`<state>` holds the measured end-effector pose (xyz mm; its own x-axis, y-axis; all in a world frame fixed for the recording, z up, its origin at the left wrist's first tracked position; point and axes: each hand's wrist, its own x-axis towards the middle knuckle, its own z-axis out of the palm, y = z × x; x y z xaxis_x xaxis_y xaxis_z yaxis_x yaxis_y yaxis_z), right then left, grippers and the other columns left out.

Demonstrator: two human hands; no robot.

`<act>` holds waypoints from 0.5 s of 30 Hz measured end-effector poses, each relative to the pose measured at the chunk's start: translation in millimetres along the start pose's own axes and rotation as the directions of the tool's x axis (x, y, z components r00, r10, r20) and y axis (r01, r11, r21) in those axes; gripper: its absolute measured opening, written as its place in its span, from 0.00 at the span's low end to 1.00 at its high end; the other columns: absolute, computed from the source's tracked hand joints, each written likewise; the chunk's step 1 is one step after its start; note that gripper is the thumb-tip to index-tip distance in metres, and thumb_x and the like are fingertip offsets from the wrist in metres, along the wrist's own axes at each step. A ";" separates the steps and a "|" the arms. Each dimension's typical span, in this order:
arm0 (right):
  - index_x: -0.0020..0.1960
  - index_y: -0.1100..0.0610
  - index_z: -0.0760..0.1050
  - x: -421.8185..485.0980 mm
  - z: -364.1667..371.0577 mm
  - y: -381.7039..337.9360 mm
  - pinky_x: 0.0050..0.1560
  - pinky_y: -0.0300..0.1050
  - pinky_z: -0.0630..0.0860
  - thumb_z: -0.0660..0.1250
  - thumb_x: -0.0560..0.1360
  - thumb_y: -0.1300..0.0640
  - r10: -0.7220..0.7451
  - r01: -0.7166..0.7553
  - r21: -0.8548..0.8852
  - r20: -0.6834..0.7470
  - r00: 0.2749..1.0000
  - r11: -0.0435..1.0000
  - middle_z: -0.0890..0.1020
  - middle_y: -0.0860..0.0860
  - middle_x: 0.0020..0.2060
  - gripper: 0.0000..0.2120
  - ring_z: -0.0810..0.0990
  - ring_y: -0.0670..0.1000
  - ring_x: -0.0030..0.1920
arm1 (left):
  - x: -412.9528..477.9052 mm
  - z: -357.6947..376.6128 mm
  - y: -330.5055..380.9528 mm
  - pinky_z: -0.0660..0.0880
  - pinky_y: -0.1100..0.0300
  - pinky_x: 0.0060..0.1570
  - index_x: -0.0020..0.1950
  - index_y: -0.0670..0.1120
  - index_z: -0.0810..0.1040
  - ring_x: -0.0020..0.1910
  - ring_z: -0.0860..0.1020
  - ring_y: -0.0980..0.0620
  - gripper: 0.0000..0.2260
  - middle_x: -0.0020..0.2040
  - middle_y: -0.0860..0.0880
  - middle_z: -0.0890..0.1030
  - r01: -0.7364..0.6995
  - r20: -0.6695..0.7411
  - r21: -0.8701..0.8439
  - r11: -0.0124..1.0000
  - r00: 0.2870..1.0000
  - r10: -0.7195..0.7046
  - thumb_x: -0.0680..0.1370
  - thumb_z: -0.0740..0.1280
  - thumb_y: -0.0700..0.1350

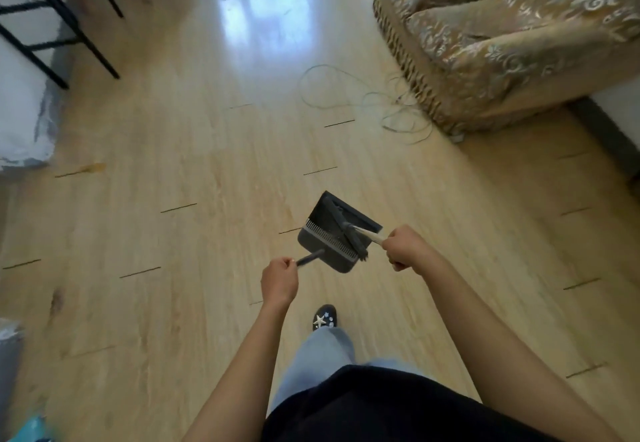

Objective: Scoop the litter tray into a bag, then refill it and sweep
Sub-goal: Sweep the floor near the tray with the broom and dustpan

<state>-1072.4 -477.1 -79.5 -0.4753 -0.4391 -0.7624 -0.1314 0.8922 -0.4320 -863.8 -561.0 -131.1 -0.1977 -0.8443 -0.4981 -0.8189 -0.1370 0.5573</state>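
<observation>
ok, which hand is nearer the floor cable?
Right. Right hand, gripping the brush, is this side of the cable; left hand, gripping the dustpan, is farther back and left.

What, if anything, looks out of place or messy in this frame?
A thin cable lies in loose tangled loops on the floor beside the draped sofa. An orange-brown smear marks the boards at left. No spilled litter shows.

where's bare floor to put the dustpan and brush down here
Widest bare floor lies ahead and left, between the black frame legs and the dustpan. A second bare stretch runs right of the dustpan, below the patterned sofa. Crowded: the cable loops by the sofa's foot, and around the shoe.
</observation>
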 end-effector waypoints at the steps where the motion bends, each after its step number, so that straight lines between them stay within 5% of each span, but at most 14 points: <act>1: 0.56 0.67 0.72 2.0 -7.7 1.8 0.29 0.44 0.71 0.55 0.78 0.66 0.023 -0.023 0.015 -0.027 0.999 1.000 0.74 0.58 0.34 0.11 0.73 0.53 0.28 | 9.4 4.5 11.5 0.65 0.62 0.30 0.55 0.39 0.81 0.30 0.71 0.55 0.13 0.37 0.47 0.77 -0.032 0.029 0.011 0.999 0.999 0.032 0.81 0.58 0.42; 6: 0.54 0.68 0.74 18.6 -37.3 19.2 0.31 0.46 0.70 0.56 0.77 0.67 0.138 -0.120 0.140 -0.129 0.982 0.983 0.73 0.58 0.34 0.11 0.71 0.54 0.29 | 40.9 25.9 66.2 0.71 0.56 0.36 0.54 0.40 0.81 0.35 0.74 0.50 0.13 0.38 0.47 0.77 -0.158 0.158 0.081 0.984 0.977 0.144 0.81 0.58 0.42; 11: 0.46 0.65 0.73 24.9 -54.9 46.4 0.35 0.47 0.70 0.57 0.76 0.67 0.237 -0.182 0.275 -0.181 0.954 0.944 0.74 0.59 0.34 0.06 0.72 0.55 0.29 | 59.1 49.2 106.1 0.68 0.62 0.31 0.55 0.41 0.80 0.34 0.74 0.52 0.12 0.40 0.46 0.78 -0.277 0.278 0.147 0.950 0.933 0.229 0.81 0.58 0.42; 15: 0.50 0.67 0.74 26.6 -59.5 70.8 0.37 0.48 0.73 0.60 0.76 0.68 0.312 -0.230 0.368 -0.180 0.933 0.901 0.76 0.59 0.37 0.05 0.75 0.56 0.33 | 63.4 70.3 127.1 0.70 0.56 0.35 0.51 0.40 0.81 0.34 0.75 0.49 0.13 0.38 0.45 0.79 -0.361 0.350 0.188 0.913 0.894 0.281 0.81 0.58 0.42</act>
<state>-1146.1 -419.3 -101.7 -0.6407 -0.1128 -0.7595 0.3114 0.8659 -0.3914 -1018.3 -595.5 -138.5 -0.5955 -0.6118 -0.5206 -0.7777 0.2769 0.5643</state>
